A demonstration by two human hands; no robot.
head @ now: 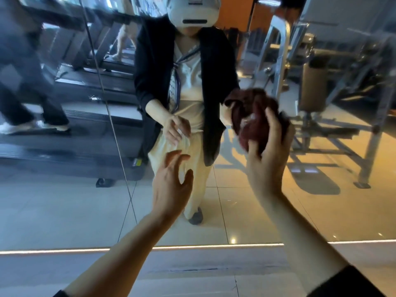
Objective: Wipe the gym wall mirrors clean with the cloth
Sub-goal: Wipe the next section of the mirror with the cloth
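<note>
Head view: a tall, floor-length wall mirror [267, 200] of smooth glass fills the frame, with a thin vertical seam [107, 103] between panels left of centre. At right centre, the right hand [267, 151] grasps a bunched dark red terry cloth [252, 112], fingers curled round its lower edge, holding it up at or just before the glass; contact cannot be told through motion blur. At lower centre, the left hand [171, 189] reaches toward the mirror, fingers spread and relaxed, holding nothing.

The cloth looks soft, light and limp, so it would likely flop unless kept wadded; gripping the bundle from behind with the palm, as here, seems the sensible hold, presenting a thick pad to the surface. The mirror is hard, slick and breakable, so it probably wants even pressure rather than force. Reflected treadmills [85, 82] show at upper left, a weight machine [321, 82] at upper right.
</note>
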